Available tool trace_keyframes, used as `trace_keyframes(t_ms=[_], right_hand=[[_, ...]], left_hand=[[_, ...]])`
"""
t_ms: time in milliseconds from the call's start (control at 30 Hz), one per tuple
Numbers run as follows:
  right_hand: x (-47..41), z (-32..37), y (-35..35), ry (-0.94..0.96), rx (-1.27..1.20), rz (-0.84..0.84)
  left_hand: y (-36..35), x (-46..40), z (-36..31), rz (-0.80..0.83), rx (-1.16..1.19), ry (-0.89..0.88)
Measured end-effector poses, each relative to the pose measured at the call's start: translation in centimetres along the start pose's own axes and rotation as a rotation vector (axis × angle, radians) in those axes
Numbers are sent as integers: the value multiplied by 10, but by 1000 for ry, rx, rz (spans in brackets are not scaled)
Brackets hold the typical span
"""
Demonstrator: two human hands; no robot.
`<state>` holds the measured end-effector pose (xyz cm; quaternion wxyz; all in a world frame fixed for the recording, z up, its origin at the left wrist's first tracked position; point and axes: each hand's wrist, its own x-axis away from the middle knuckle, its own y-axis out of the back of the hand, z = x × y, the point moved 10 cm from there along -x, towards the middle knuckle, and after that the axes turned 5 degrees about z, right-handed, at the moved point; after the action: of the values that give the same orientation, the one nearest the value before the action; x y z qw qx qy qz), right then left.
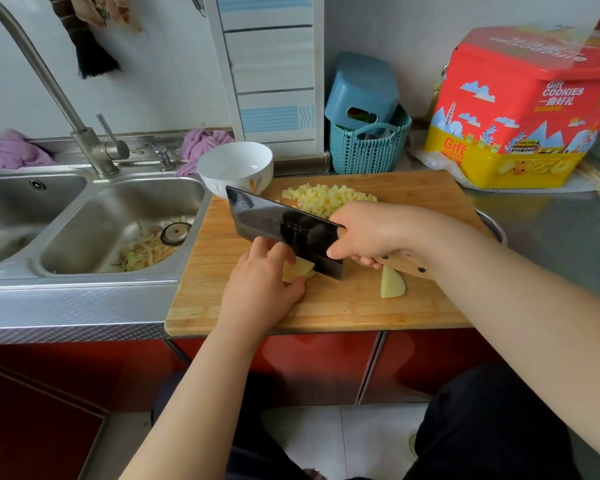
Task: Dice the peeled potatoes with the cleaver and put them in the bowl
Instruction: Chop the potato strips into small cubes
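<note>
On the wooden cutting board, my left hand presses down on a pale potato piece. My right hand grips the wooden handle of the dark cleaver, whose blade rests against that piece right beside my left fingers. A separate potato wedge lies on the board under my right wrist. A heap of diced potato sits at the board's far side. The white bowl stands at the board's far left corner and looks empty.
A double steel sink with vegetable scraps lies left of the board, under a tall tap. A teal basket and a red and yellow cookie box stand behind the board. A metal rim peeks out at the right.
</note>
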<state>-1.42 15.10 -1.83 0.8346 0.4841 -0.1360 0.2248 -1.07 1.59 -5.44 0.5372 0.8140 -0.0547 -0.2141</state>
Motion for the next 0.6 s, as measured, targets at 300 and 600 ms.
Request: trace_keyframes(t_ms=[300, 600], right_hand=[[-2, -10, -4, -42, -91, -32], [11, 2, 9, -43, -18, -99]], left_hand=[[8, -1, -3, -170, -51, -103], [6, -3, -3, -134, 35, -143]])
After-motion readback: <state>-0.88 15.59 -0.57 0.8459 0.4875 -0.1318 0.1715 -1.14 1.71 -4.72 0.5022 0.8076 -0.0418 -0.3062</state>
